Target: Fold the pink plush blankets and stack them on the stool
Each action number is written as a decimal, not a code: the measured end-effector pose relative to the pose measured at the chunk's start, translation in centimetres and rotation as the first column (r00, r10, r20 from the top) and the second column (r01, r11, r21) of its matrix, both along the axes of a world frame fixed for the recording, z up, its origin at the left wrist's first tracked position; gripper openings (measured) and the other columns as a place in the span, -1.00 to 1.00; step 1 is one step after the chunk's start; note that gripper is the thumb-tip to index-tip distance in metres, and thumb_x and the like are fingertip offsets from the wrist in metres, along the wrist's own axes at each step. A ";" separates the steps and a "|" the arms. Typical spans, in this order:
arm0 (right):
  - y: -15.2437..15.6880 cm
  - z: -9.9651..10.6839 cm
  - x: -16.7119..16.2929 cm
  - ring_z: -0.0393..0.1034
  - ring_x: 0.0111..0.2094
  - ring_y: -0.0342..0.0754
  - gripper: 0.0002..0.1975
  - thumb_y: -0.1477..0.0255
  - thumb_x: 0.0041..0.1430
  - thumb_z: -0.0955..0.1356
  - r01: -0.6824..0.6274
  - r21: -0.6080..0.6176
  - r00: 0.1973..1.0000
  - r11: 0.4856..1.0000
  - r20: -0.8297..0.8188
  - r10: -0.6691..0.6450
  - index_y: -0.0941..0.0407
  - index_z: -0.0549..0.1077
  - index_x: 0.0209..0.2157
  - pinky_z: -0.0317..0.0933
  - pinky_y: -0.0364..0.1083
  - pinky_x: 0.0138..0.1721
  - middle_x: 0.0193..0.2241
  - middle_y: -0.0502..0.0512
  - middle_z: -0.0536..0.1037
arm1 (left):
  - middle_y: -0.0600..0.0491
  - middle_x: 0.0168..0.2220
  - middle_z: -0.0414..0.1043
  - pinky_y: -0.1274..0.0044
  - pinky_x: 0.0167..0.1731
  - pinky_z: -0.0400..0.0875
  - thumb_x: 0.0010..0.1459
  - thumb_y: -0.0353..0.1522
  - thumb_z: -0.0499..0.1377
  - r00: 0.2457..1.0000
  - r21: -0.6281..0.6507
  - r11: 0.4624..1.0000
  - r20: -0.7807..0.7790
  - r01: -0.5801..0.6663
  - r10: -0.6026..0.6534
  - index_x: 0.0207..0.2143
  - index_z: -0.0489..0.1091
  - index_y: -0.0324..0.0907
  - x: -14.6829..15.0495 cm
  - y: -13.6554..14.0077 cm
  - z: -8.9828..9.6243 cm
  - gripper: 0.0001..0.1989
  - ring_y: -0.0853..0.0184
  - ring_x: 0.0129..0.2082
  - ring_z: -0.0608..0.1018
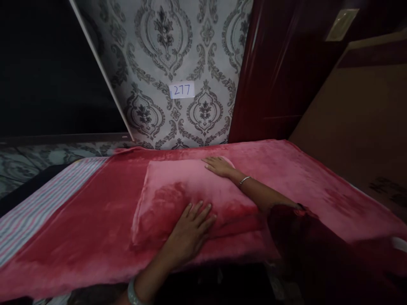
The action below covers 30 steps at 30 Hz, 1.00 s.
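A folded plush blanket (171, 173), pink with red patches, lies as a thick rectangle on a larger pink and red plush blanket (104, 216). My left hand (190, 233) rests on the front part of the folded one, palm down with the fingers spread. Near its back right corner, my right hand (219, 166) lies flat with fingers stretched out. Neither hand grips anything. The folded blanket's right edge is partly hidden behind my right forearm.
A striped cloth (54, 199) shows at the left. Behind stand a dark screen (57, 72), patterned wallpaper (203, 55) with a paper label (182, 90) reading 277, and a dark red door panel (270, 76). A brown board or box (356, 127) borders the right side.
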State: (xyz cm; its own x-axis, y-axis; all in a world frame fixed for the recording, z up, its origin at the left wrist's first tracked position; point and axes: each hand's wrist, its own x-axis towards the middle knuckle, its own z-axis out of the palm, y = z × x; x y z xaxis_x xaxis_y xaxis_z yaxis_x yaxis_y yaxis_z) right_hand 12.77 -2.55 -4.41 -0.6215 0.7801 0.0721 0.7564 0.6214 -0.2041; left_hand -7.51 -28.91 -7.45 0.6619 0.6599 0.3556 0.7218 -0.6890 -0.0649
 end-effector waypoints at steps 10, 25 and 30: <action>-7.5 1.2 0.7 -0.16 0.46 0.12 -0.44 0.12 0.49 0.06 -0.204 -0.083 0.974 0.975 -0.113 0.194 -0.09 0.09 0.43 -0.24 0.28 0.40 0.46 0.07 0.01 | -0.17 0.26 0.35 0.19 0.26 0.22 0.32 -0.22 0.14 0.998 -0.038 0.999 0.054 0.012 -0.010 0.32 0.22 -0.19 6.5 1.9 3.2 -0.43 0.08 0.25 0.38; -2.2 -1.9 4.5 -0.24 0.47 0.17 -0.39 0.07 0.47 0.04 0.202 -0.056 0.975 0.978 -0.081 -0.206 -0.10 0.01 0.45 -0.18 0.31 0.38 0.48 0.04 -0.09 | -0.14 0.42 0.07 -0.09 0.29 -0.02 0.35 -0.12 0.06 0.998 -0.044 0.997 -0.017 -0.056 0.055 0.35 0.19 -0.04 10.3 1.8 -0.4 -0.43 -0.16 0.40 0.11; -1.2 -2.6 4.9 -0.21 0.47 0.08 -0.39 0.11 0.48 0.02 0.231 -0.063 0.965 0.971 -0.110 -0.237 -0.02 0.01 0.45 -0.21 0.20 0.41 0.48 0.09 -0.07 | -0.07 0.43 0.07 -0.07 0.31 -0.07 0.35 -0.16 0.08 0.998 -0.027 0.998 0.013 -0.064 0.064 0.34 0.20 0.01 10.1 1.7 -0.6 -0.46 -0.13 0.41 0.08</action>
State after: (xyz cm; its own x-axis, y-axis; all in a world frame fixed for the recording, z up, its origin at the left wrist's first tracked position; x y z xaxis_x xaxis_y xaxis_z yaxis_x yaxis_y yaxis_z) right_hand 17.64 -3.79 -6.98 -0.4113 0.9070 0.0901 0.8488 0.4171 -0.3248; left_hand 2.64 -27.18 -8.03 0.6129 0.7101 0.3465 0.7654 -0.6425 -0.0370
